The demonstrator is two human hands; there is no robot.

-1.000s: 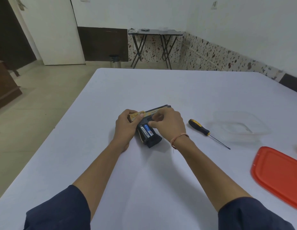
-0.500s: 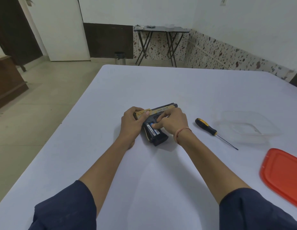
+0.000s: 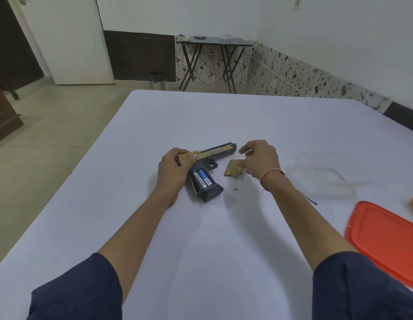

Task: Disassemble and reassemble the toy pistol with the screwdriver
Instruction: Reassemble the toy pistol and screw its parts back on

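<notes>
Left hand (image 3: 175,168) grips the rear of the toy pistol (image 3: 214,153), thumb curled over the tan slide, pinning it on its side on the white desk (image 3: 200,116) with the muzzle pointing away and to the right. Right hand (image 3: 258,161) hovers just beside the barrel, fingers loosely curled, nothing seen in them. The battery bay in the grip lies uncovered, 2 batteries (image 3: 202,180) exposed. Its tan cover (image 3: 232,170) rests on the desk under the right hand, and a small dark screw (image 3: 235,188) sits near the butt. The screwdriver (image 3: 308,199) is mostly hidden behind the right forearm, only its shaft showing. The toy looks like light, stiff plastic, apt to skate on the cloth, so the slide and frame seem the safest holds. The tiny screw could easily go astray; a clear container (image 3: 339,176) stands near.
</notes>
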